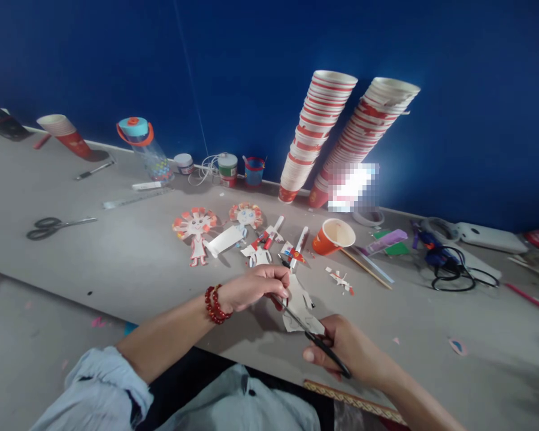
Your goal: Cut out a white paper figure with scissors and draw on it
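My left hand (264, 284), with a red bead bracelet at the wrist, is closed on the upper left edge of a white paper piece (302, 302) with faint drawn lines. My right hand (344, 347) grips black-handled scissors (317, 341), whose blades lie across the paper and point toward my left fingers. How far the blades are parted I cannot tell. Just beyond my hands lie a paper doll with a red-and-white fringed head (196, 230), a second fringed paper head (246, 215) and a white paper body (260, 256). Beside them are white markers (299, 245) and paper scraps (340, 278).
Two tall paper cup stacks (317, 131) lean along the blue wall, near a blurred bright patch. An orange paper cup (333, 236) stands ahead. Another pair of scissors (56, 226) lies left, before a water bottle (146, 149). A glue gun (435, 254) with a looped cord lies right.
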Demonstrator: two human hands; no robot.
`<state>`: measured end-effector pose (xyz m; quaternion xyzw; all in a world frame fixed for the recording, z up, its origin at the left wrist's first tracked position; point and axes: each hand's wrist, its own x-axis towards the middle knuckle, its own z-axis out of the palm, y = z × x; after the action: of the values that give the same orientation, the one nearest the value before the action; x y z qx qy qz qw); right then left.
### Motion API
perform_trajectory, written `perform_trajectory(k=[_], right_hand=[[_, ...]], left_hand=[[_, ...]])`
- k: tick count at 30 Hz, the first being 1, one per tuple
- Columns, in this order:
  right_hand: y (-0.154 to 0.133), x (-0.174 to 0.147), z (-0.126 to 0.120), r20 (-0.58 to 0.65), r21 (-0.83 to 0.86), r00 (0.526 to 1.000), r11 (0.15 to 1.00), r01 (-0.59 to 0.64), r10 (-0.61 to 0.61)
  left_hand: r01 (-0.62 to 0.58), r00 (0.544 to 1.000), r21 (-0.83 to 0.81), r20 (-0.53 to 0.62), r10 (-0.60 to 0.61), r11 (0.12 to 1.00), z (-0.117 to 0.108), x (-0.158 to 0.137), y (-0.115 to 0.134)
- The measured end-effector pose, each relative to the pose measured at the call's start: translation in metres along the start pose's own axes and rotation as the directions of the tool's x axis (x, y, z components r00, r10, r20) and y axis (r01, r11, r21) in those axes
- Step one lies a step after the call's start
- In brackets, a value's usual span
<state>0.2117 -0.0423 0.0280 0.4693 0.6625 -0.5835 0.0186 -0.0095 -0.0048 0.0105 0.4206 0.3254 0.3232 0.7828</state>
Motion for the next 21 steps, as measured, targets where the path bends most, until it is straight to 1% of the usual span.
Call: perform_trajectory(k=[7, 10, 13, 15, 18, 19, 21], right_hand=[[0.003, 0.001, 0.002, -0.029, -0.016, 1.0, 1.0, 0.005, -0.005], [0.002, 0.0, 0.001, -0.069, -0.105, 0.998, 0.994, 0.003, -0.01], [0.0, -0.007, -0.004, -0.103, -0.256, 0.988, 0.963, 0.085, -0.114], [0.0, -0.015, -0.011, -0.077, -0.296, 0.982, 0.945, 0.143, -0.173], [0.008, -0.03, -0.025, -0.028, -0.219, 0.983, 0.96, 0.173, -0.184], [0.012, -0.034, -0.029, -0.04, -0.163, 0.981, 0.97, 0.179, -0.187], [0.02, -0.037, -0.036, -0.124, -0.018, 0.973, 0.981, 0.193, -0.194]], left_hand=[[-0.009, 1.0, 0.008, 0.011, 0.008, 1.0, -0.001, 0.0, -0.002], [-0.036, 0.999, 0.019, 0.012, 0.036, 0.999, -0.001, 0.0, -0.002], [-0.108, 0.994, 0.024, -0.01, 0.108, 0.994, -0.001, 0.0, 0.001], [-0.161, 0.986, 0.03, -0.045, 0.162, 0.986, -0.001, -0.001, 0.002], [-0.226, 0.969, 0.032, -0.093, 0.228, 0.974, -0.002, -0.001, 0.004], [-0.241, 0.965, 0.028, -0.1, 0.242, 0.97, -0.002, -0.001, 0.003], [-0.257, 0.961, 0.023, -0.102, 0.258, 0.966, -0.002, -0.001, 0.003]])
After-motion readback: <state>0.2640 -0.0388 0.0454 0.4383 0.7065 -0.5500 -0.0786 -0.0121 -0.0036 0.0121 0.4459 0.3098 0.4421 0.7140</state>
